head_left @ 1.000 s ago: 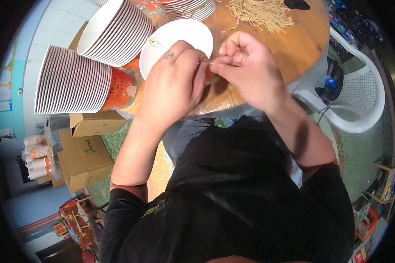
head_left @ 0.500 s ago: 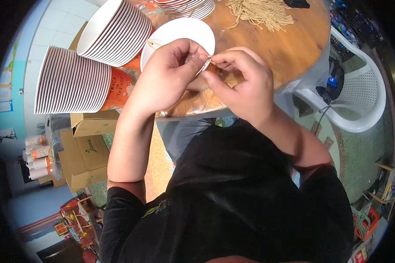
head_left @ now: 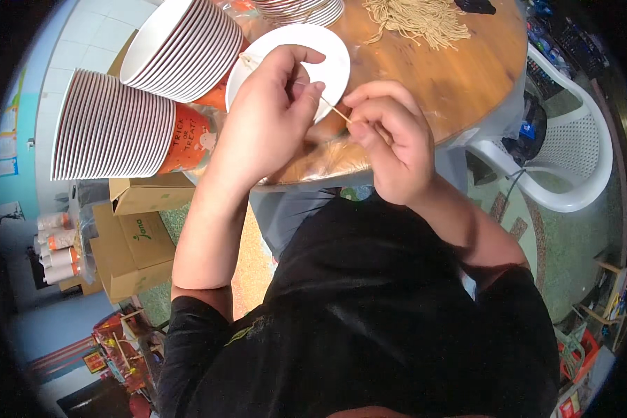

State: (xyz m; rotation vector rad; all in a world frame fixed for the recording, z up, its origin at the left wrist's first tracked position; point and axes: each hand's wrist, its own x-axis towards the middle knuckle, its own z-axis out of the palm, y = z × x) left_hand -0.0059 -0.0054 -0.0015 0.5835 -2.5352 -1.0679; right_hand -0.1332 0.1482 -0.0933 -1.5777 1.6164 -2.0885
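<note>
A thin tan cord point(head_left: 336, 110) runs taut between my hands. My right hand point(head_left: 393, 136) pinches one end of it between thumb and bent fingers. My left hand point(head_left: 266, 115) lies over a round white paper tub point(head_left: 333, 59), and the cord leads out from beside its thumb. Its index finger reaches over the white surface, while the other fingers curl under and are partly hidden. A bit of cord shows at the tub's left edge. Most of the tub's near side is covered by the left hand.
Stacks of nested orange-and-white paper tubs point(head_left: 115, 129) stand at the left and back of the wooden table point(head_left: 460, 87). A heap of tan cords point(head_left: 421, 21) lies at the far side. An opened cardboard box point(head_left: 136, 244) is at lower left, a white plastic chair point(head_left: 582, 150) at right.
My hands have moved apart. The right hand has drawn down and to the right with the cord, which now stretches straight. The left index finger has lifted away from the thumb.
</note>
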